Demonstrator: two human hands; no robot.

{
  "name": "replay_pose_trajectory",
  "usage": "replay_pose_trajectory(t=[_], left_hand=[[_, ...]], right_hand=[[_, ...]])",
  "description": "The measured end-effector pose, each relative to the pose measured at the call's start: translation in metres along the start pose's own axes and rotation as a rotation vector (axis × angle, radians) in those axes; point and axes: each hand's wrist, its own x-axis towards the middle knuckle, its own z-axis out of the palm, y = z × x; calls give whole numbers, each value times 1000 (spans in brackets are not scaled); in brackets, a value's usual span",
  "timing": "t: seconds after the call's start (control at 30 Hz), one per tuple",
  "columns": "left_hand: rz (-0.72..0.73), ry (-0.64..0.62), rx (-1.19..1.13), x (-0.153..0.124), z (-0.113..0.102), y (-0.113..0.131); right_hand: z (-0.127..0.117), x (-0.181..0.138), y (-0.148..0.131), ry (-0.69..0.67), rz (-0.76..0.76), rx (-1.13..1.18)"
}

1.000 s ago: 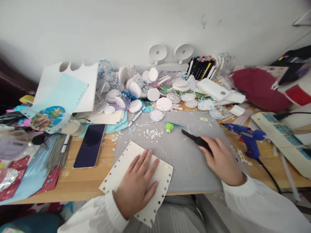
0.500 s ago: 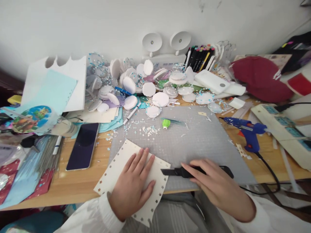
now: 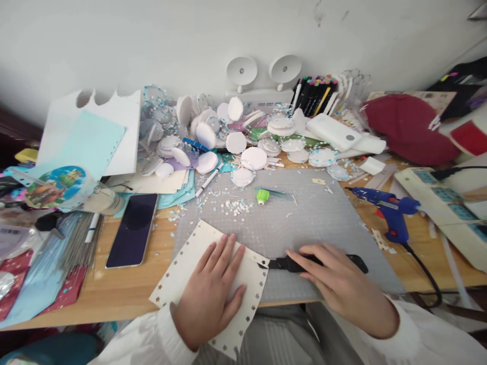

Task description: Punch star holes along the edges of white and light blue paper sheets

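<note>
My left hand (image 3: 213, 289) lies flat with fingers spread on a sheet of cream paper (image 3: 196, 251). Small flower-shaped holes run along the paper's edges, and its lower part hangs past the table's front edge. A black utility knife (image 3: 294, 263) is held in my right hand (image 3: 337, 284), pointing left. Its blade meets the sheet near the right-hand corner, where part of the blade is hidden by the paper. Under both lies a grey cutting mat (image 3: 315, 218). Beyond the sheet rests a small green-capped item (image 3: 262, 196) among tiny paper cut-outs (image 3: 234, 207).
White foam discs (image 3: 253, 158) and beaded wires crowd the back. On the left are a phone (image 3: 132, 230), a cup (image 3: 102, 197) and blue paper (image 3: 97, 139). To the right lie a blue glue gun (image 3: 395, 208), its cable, a power strip (image 3: 441, 208) and a maroon cap (image 3: 407, 126).
The knife's blade, which lay over the sheet's right edge, is now partly under the paper near the corner. My left hand stays flat on the sheet. The view has shifted slightly.
</note>
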Motion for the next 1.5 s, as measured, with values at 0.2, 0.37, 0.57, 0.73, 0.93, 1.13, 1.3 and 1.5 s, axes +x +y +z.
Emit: replay_pose_trajectory(t=[0.2, 0.37, 0.57, 0.73, 0.93, 1.13, 1.3, 1.5], left_hand=[[-5, -5, 8, 0, 0, 0], [-7, 7, -2, -2, 1, 0], [-21, 15, -27, -1, 1, 1], [7, -7, -48, -3, -2, -1], [-42, 69, -66, -7, 1, -2], [-84, 91, -24, -8, 8, -5], [-88, 92, -19, -7, 8, -6], [-88, 85, -22, -8, 9, -6]], right_hand=[[2, 13, -5, 34, -19, 17], [5, 23, -8, 49, -29, 10], [11, 37, -14, 59, -39, -11], [7, 32, -16, 49, -57, 11], [3, 17, -17, -2, -30, 49], [14, 29, -25, 33, -2, 17], [13, 32, -28, 11, 20, 17], [13, 33, -30, 46, 40, -10]])
